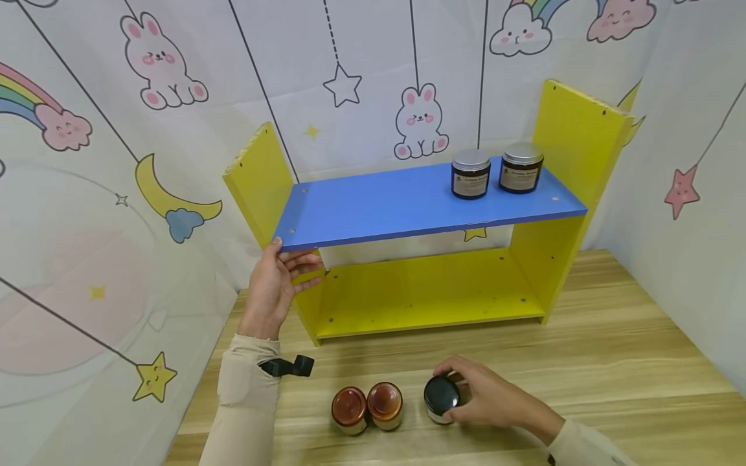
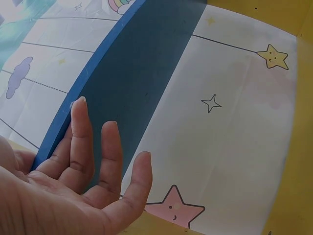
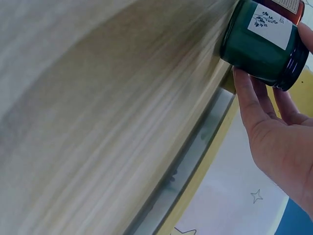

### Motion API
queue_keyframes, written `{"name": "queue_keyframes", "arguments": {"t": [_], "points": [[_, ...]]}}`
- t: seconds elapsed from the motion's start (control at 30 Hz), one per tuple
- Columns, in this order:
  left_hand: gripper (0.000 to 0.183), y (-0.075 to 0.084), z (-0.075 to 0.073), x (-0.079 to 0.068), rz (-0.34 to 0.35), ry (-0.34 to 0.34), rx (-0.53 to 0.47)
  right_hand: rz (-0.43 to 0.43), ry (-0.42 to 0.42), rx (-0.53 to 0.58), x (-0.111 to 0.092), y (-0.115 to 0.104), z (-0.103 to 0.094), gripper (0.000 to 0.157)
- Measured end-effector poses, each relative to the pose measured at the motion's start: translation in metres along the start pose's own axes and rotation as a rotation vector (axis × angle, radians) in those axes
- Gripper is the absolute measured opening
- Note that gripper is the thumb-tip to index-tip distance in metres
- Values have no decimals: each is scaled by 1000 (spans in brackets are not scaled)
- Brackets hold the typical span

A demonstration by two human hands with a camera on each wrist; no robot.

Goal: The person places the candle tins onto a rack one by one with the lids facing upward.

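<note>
At the near part of the wood-grain tabletop (image 1: 653, 336), a left amber jar (image 1: 349, 409) and a right amber jar (image 1: 385, 406) stand just beside each other; to their right, a little apart, is the black-lidded jar (image 1: 441, 395), its glass green in the right wrist view; the right hand (image 1: 486, 393) has its thumb and fingers curled round this jar near the lid, though whether the base touches the wood is hard to tell; the step in hand looks like securing a grasp on the jar, and a lift from here would call for an even squeeze, a level rise and room kept from the amber pair; farther off, the left hand (image 1: 274, 285) pinches the near left corner of the blue board (image 1: 367, 208), thumb above and fingers beneath, some loosely extended, a hold that seems meant to steady it; the board spans the yellow shelf unit (image 1: 419, 291) above its lower board; toward its right end stand two silver-lidded jars (image 1: 471, 176), a small gap between them; behind everything hangs the white printed backdrop (image 1: 367, 142).
</note>
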State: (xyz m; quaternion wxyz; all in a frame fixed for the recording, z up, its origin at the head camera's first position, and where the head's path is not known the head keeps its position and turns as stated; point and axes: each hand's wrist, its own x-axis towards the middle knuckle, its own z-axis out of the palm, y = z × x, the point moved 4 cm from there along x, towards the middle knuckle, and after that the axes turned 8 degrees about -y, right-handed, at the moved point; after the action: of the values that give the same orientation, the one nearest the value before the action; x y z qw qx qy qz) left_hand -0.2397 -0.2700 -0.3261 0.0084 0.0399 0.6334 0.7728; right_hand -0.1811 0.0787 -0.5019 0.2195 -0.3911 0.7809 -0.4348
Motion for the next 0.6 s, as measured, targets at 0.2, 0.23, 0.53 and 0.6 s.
{"name": "queue_keyframes", "arguments": {"t": [0.2,0.23,0.53,0.6], "points": [[58,0,0,0,-3,2,6,30,6,87,1,5,2,62],[58,0,0,0,-3,2,8,29,7,99,1,5,2,61],[57,0,0,0,-2,2,12,3,15,138,0,3,2,58],[57,0,0,0,-1,1,10,13,17,129,0,3,2,59]]}}
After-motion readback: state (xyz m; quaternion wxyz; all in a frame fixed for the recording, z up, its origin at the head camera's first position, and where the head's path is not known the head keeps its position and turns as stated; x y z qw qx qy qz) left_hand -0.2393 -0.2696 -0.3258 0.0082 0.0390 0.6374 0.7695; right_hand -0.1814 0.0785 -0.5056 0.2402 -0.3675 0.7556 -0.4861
